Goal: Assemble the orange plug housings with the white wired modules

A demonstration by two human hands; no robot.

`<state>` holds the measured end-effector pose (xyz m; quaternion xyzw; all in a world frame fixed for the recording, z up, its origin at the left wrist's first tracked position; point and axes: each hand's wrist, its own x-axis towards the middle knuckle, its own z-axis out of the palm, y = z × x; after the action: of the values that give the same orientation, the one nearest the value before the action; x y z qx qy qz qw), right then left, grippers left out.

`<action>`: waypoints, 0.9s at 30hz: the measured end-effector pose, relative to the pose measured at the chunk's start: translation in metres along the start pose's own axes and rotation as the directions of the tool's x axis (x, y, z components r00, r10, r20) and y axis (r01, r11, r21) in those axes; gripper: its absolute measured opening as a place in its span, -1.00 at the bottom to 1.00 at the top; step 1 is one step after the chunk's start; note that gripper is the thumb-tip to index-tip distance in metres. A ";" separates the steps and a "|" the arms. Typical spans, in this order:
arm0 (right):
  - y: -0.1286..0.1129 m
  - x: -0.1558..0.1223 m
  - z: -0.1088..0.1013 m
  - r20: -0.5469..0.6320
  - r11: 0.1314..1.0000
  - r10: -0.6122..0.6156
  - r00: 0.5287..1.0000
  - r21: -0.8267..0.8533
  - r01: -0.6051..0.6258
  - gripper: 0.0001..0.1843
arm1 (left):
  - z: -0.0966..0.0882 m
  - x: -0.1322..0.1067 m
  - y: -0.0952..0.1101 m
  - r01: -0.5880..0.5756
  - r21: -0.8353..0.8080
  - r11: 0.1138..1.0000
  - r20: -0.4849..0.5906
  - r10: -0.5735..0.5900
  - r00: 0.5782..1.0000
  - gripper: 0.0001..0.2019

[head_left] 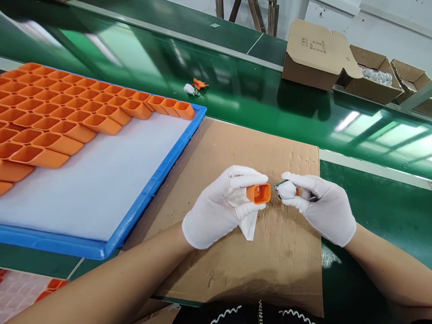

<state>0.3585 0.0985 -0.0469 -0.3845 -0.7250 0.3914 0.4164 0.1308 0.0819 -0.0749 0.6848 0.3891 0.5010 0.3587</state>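
Note:
My left hand, in a white glove, is closed around an orange plastic housing whose open end faces right. A white cloth or paper piece hangs or lies just below that hand. Across a small gap, my gloved right hand pinches a small electronic assembly with a green circuit board at its left end. A white rounded part sits behind the board, and a bit of orange shows between the fingers. The rest of the assembly is hidden by the glove.
A cardboard sheet lies under my hands. To the left, a blue-rimmed tray holds many orange housings. Beyond, on the green surface, lie a white-and-orange part and cardboard boxes, one with white pieces.

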 end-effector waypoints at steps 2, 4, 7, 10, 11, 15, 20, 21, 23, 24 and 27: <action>-0.001 -0.001 0.001 -0.007 0.994 -0.037 0.999 -0.100 0.036 -0.55 | 0.001 -0.001 0.000 0.006 0.047 0.999 -0.020 -0.005 1.000 -0.67; -0.003 -0.002 0.001 -0.022 0.972 -0.082 0.996 -0.224 0.075 -0.61 | 0.003 -0.003 -0.001 0.011 0.086 0.996 -0.041 -0.008 0.999 -0.66; -0.005 -0.004 0.001 -0.019 0.870 -0.204 0.979 -0.461 0.173 -0.76 | 0.005 -0.005 -0.002 -0.018 0.158 0.987 -0.046 0.026 0.999 -0.68; -0.006 -0.005 0.001 0.067 0.698 -0.310 0.948 -0.661 0.275 -0.81 | 0.006 -0.006 -0.003 -0.096 0.222 0.970 -0.045 0.108 0.993 -0.67; -0.006 -0.006 0.001 0.093 0.649 -0.327 0.940 -0.701 0.295 -0.78 | 0.006 -0.006 -0.003 -0.121 0.238 0.964 -0.043 0.135 0.990 -0.66; -0.007 -0.006 0.002 0.134 0.532 -0.341 0.930 -0.788 0.309 -0.66 | 0.005 -0.007 -0.001 -0.170 0.307 0.936 -0.019 0.185 0.983 -0.68; -0.012 -0.006 0.005 0.161 0.372 -0.361 0.919 -0.878 0.300 -0.62 | 0.005 -0.008 0.003 -0.135 0.310 0.941 -0.003 0.142 0.990 -0.67; -0.013 -0.006 0.006 0.168 0.347 -0.362 0.917 -0.889 0.300 -0.62 | 0.005 -0.008 0.003 -0.121 0.305 0.945 -0.007 0.130 0.992 -0.68; -0.016 -0.007 0.007 0.178 0.306 -0.363 0.915 -0.905 0.297 -0.58 | 0.005 -0.008 0.004 -0.097 0.300 0.949 -0.022 0.109 0.994 -0.69; -0.017 -0.007 0.007 0.181 0.285 -0.363 0.914 -0.912 0.295 -0.55 | 0.005 -0.008 0.005 -0.082 0.287 0.954 -0.025 0.093 0.995 -0.70; -0.021 -0.006 0.008 0.198 0.239 -0.361 0.911 -0.925 0.296 -0.51 | 0.006 -0.006 0.007 0.001 0.159 0.987 0.032 -0.006 0.999 -0.68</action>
<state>0.3482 0.0828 -0.0330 -0.4038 -0.8659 -0.2109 0.2064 0.1365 0.0728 -0.0722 0.7186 0.4231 0.4564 0.3103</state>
